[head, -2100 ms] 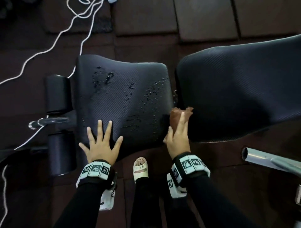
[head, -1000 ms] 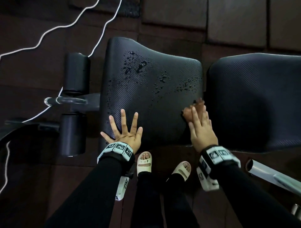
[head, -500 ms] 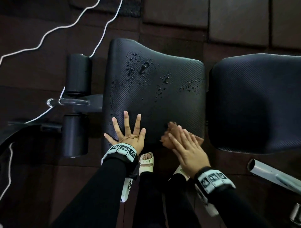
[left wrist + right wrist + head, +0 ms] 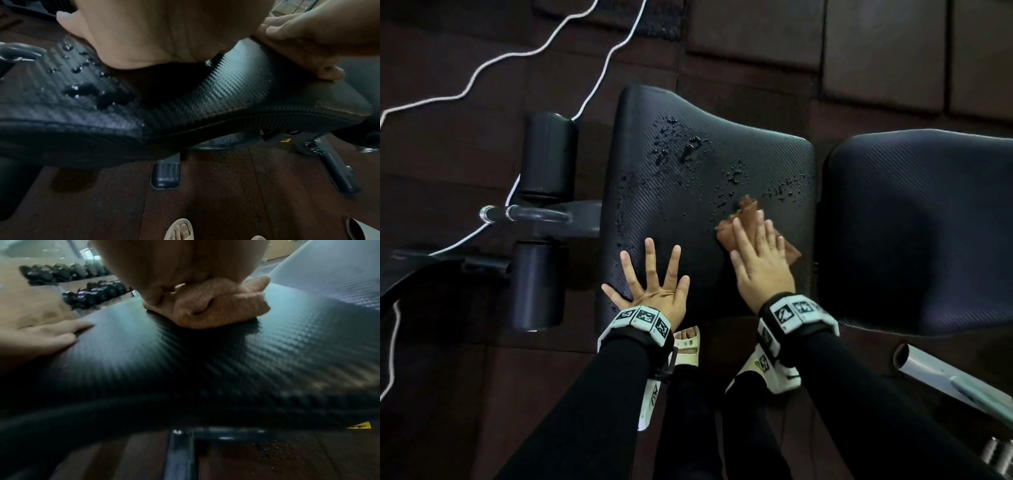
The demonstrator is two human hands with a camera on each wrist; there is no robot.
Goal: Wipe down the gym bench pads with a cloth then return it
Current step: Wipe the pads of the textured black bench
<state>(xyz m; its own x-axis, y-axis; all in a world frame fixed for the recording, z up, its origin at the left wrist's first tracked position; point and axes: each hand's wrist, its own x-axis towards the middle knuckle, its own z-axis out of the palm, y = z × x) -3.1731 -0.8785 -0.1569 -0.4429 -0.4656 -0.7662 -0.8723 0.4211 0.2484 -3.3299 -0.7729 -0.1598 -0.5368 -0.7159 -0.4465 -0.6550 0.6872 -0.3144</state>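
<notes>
Brown cloth lies under the right hand's flat fingers, droplets ahead and leftward; left hand splayed.

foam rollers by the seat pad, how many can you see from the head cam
2. One foam roller stands left of the seat pad, on the far side of the metal bar; the other roller is on its near side. More could be hidden.

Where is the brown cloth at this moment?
In the head view the cloth lies on the seat pad, toward its right side, pressed flat under the right hand. Water drops sit just beyond it; the left hand rests nearby.
</notes>
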